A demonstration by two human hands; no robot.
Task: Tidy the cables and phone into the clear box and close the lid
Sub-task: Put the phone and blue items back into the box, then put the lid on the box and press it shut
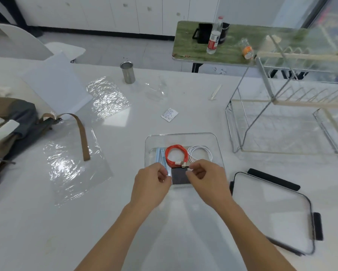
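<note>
Both hands are working inside the clear box (pixel 183 137): the right hand (pixel 207 178) is pinching the limp white cable (pixel 200 152) by its stiff plug, the left hand (pixel 152 182) seemingly gripping the slick phone's (pixel 181 178) edge

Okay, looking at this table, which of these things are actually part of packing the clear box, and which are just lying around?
Part of the job:
clear box
orange cable
white cable
phone
lid
left hand
right hand

Just lying about:
metal cup
wire rack
bag
plastic wrap
small packet
bottle
</note>
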